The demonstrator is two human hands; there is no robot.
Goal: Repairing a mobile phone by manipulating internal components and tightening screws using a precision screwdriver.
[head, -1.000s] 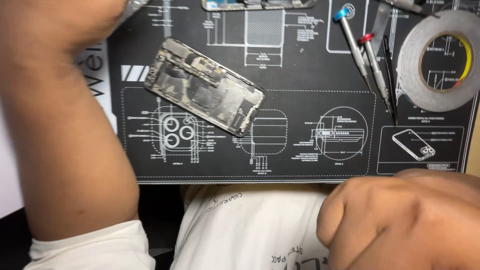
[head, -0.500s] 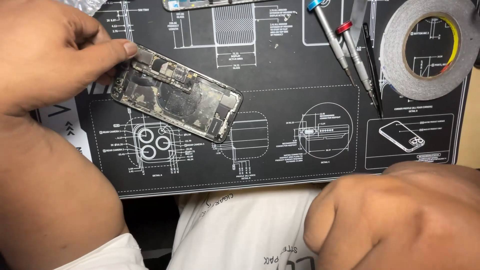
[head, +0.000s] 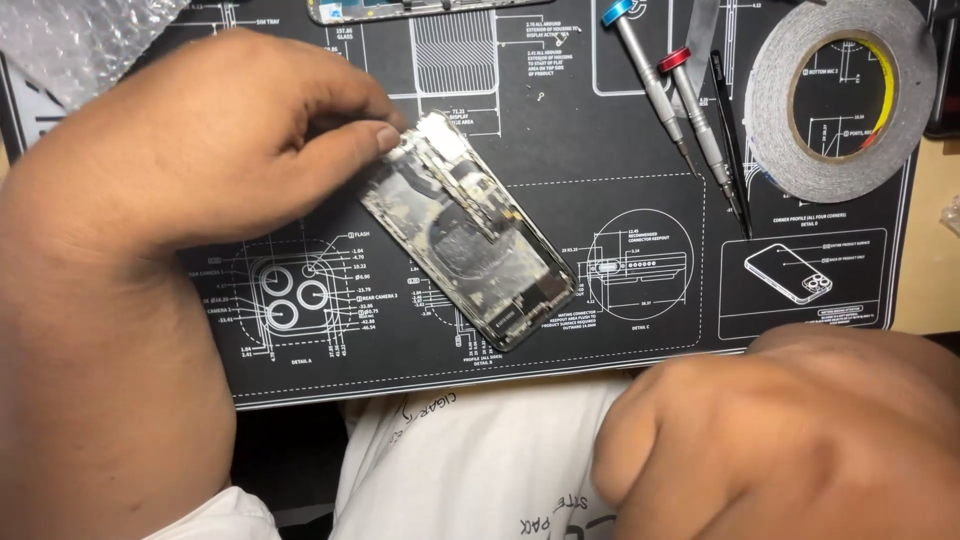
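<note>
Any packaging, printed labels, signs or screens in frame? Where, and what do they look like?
Work mat: covers the bench, black with white line drawings and print.
Bubble wrap: top left corner, clear, crumpled.
Phone screen panel: top edge, only a dark strip with a silver rim shows.
Shirt: bottom centre, white with dark print.
</note>
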